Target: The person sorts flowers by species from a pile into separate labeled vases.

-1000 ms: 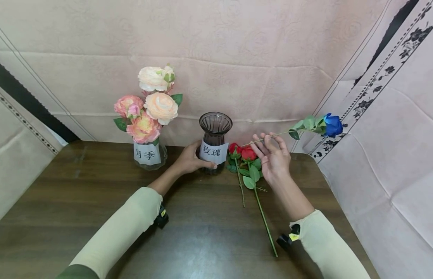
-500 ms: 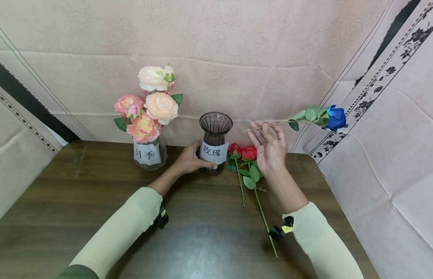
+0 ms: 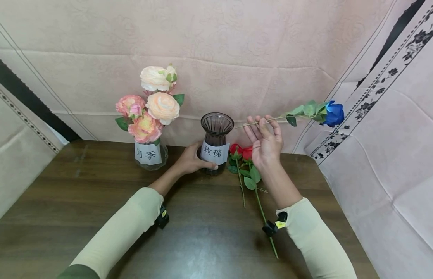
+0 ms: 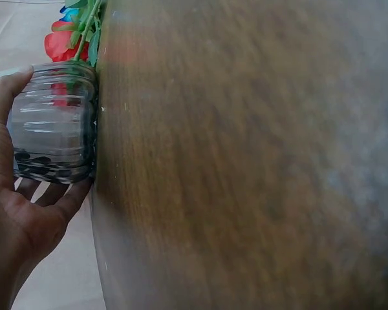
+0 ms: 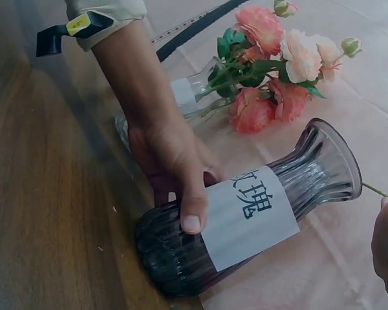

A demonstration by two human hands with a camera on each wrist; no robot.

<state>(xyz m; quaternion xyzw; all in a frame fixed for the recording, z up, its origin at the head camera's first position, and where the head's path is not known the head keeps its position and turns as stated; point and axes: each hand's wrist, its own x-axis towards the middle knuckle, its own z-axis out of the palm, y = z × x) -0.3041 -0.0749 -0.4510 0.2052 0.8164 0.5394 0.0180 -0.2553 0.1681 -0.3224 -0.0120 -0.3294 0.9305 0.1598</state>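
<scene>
My left hand (image 3: 193,159) grips the lower part of a dark see-through glass vase (image 3: 216,126), which stands upright near the table's back edge. A white paper label with writing is stuck on its front. In the right wrist view the left thumb lies across the vase (image 5: 317,165) below the label. Raised to the right of the vase, my right hand (image 3: 266,145) pinches the thin stem of a blue rose (image 3: 333,113). The rose lies nearly level, bloom to the right, stem end close to the vase's rim. Two red roses (image 3: 247,153) rest on the table below that hand.
Left of the dark vase stands a clear vase (image 3: 149,155) with a paper label, holding pink and cream flowers (image 3: 162,107). Patterned cloth (image 3: 254,77) hangs behind the brown wooden table (image 3: 188,240). The long red-rose stem runs toward the front edge.
My right hand has moved up and left with the blue rose, bringing the stem end closer to the vase's mouth. The left hand stays on the vase.
</scene>
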